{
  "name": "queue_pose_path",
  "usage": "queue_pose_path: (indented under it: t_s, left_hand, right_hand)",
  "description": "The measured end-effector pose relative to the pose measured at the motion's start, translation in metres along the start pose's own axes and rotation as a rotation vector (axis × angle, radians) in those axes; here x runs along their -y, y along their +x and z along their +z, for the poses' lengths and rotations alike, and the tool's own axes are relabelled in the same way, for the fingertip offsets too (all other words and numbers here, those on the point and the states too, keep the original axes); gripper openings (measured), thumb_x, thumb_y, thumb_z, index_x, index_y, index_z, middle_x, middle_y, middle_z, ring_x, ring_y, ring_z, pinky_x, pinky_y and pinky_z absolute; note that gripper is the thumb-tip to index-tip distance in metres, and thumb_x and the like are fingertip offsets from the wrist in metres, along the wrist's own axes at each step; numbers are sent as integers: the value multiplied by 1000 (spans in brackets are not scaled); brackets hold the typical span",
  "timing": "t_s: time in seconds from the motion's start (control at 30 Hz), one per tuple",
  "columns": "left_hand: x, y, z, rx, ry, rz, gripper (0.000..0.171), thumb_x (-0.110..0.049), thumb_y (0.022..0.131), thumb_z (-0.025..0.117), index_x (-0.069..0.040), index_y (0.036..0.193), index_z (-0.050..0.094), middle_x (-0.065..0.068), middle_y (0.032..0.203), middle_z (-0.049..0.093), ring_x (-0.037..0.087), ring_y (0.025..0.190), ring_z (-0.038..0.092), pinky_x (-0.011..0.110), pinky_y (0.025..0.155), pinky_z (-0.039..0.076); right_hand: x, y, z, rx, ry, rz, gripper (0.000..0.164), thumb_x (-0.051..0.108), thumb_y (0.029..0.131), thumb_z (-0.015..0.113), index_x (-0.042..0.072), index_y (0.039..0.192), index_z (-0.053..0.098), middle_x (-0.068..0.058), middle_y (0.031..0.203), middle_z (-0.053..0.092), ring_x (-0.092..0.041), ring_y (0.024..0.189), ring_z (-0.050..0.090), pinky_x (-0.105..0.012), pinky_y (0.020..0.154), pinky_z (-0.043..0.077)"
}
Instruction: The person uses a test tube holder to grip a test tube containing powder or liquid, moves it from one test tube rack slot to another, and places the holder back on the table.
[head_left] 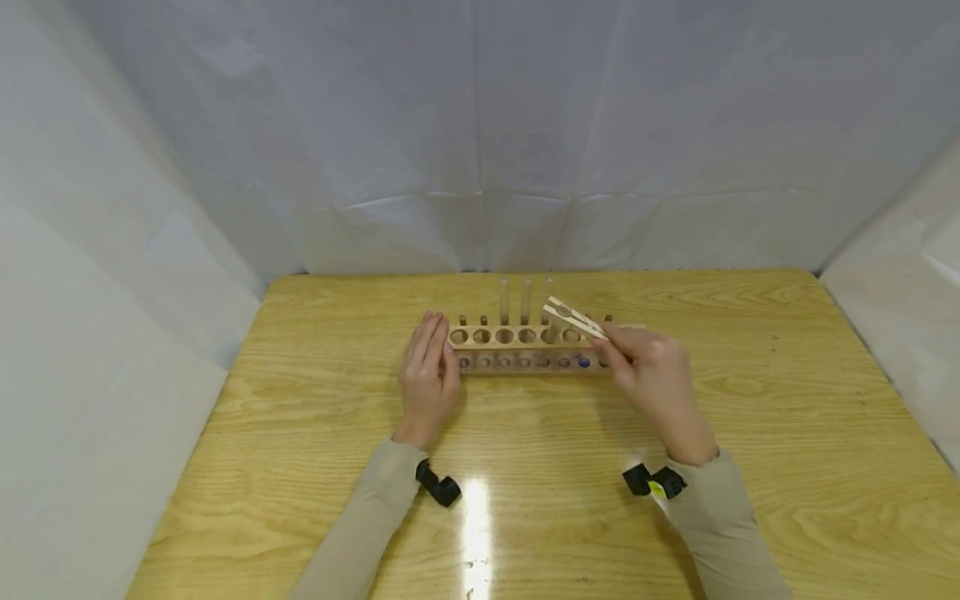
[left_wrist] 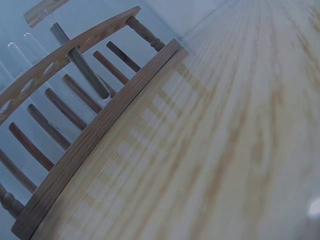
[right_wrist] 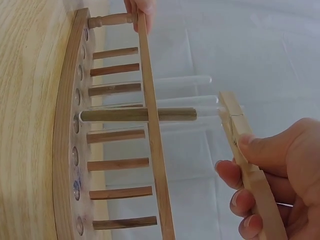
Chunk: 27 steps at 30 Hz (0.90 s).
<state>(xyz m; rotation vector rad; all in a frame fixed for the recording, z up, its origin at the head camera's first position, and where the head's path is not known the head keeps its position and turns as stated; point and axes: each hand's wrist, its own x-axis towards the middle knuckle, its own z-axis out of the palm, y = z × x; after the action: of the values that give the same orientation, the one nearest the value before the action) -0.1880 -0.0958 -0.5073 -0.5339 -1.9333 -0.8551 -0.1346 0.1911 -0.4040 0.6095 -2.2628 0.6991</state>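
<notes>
A wooden test tube rack (head_left: 487, 350) stands on the table. My left hand (head_left: 429, 371) holds its left end, thumb in front and fingers together at the side. My right hand (head_left: 652, 367) grips a wooden test tube holder (right_wrist: 245, 150) between thumb and curled fingers. The holder's far end is at the mouth of a glass test tube (right_wrist: 207, 111), which stands in one of the rack's holes. Dark greenish contents (left_wrist: 87, 72) fill the tube's lower part. Whether the holder clamps the glass cannot be told.
Clear empty test tubes (head_left: 504, 300) stand upside down on the rack's back pegs. Other pegs (right_wrist: 120, 224) are bare. A pale sheet (head_left: 480, 150) hangs behind the wooden table (head_left: 750, 375). Light glares on the table (head_left: 476, 525) in front.
</notes>
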Motion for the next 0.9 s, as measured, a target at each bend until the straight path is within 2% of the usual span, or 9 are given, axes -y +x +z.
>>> queue_pose_path:
  t_s: [0.27, 0.47, 0.7, 0.83, 0.9]
  left_hand:
    - [0, 0, 0, 2, -6, -4, 36, -6, 97, 49, 9, 127, 62, 27, 127, 61, 44, 122, 56, 55, 104, 45]
    - [0, 0, 0, 3, -5, -3, 36, -7, 98, 49, 9, 127, 62, 27, 127, 61, 44, 122, 56, 54, 104, 45]
    - [0, 0, 0, 4, -6, -3, 35, -7, 98, 49, 9, 126, 63, 27, 127, 62, 45, 121, 57, 54, 104, 45]
    - [0, 0, 0, 2, -8, 2, 35, -7, 99, 48, 9, 126, 63, 27, 126, 62, 46, 120, 57, 55, 103, 45]
    - [0, 0, 0, 1, -9, 2, 35, -7, 99, 48, 9, 126, 63, 27, 126, 62, 46, 120, 57, 55, 103, 45]
  right_hand:
    - [-1, 1, -1, 12, -4, -7, 22, 4, 81, 81, -4, 100, 77, -17, 81, 74, -16, 50, 60, -27, 41, 41]
    - [0, 2, 0, 17, -16, -16, 21, 4, 80, 81, -4, 100, 77, -18, 84, 74, -21, 55, 66, -26, 40, 41]
    - [2, 0, -1, 29, -17, 6, 24, 6, 82, 80, -2, 104, 77, -17, 85, 75, -19, 52, 63, -26, 40, 37]
    - [1, 0, -1, 25, -27, 0, 26, 6, 81, 80, -3, 104, 76, -18, 84, 74, -23, 54, 66, -29, 40, 41]
    - [1, 0, -1, 18, -25, -4, 26, 5, 80, 81, -4, 104, 76, -19, 84, 74, -26, 58, 68, -33, 41, 46]
